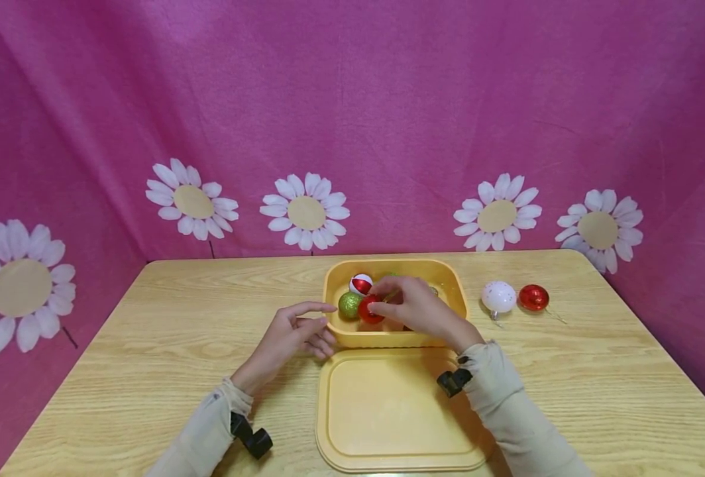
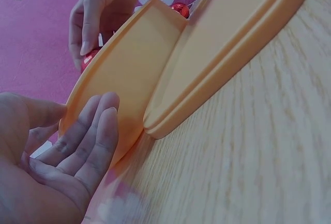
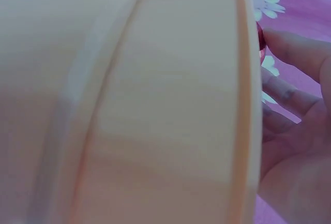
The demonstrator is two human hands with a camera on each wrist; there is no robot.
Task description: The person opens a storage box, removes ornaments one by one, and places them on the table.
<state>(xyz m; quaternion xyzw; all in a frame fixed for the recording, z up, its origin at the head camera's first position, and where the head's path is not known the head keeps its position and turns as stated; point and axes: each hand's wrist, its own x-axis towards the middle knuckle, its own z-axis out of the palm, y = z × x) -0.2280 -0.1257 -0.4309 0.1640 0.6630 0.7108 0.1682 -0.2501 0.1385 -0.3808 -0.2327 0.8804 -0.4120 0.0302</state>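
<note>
My right hand (image 1: 415,306) reaches over the yellow box (image 1: 460,291) and pinches a red Christmas ball (image 1: 370,309) between thumb and fingers. Beside that ball inside the box lie a glittery green ball (image 1: 349,305) and a red-and-white striped ball (image 1: 361,285). Other balls there are partly hidden behind the right hand. At the box's left end is my left hand (image 1: 293,336), its fingers loosely extended. In the left wrist view, a fingertip of the left hand (image 2: 62,157) touches the rim. The box wall (image 3: 176,105) hides most of the ball in the right wrist view.
The yellow lid (image 1: 400,411) lies flat on the wooden table (image 1: 209,305), in front of the box. Right of the box are a white speckled ball (image 1: 498,296) and a shiny red ball (image 1: 534,298). A pink flowered curtain (image 1: 388,132) hangs behind the table.
</note>
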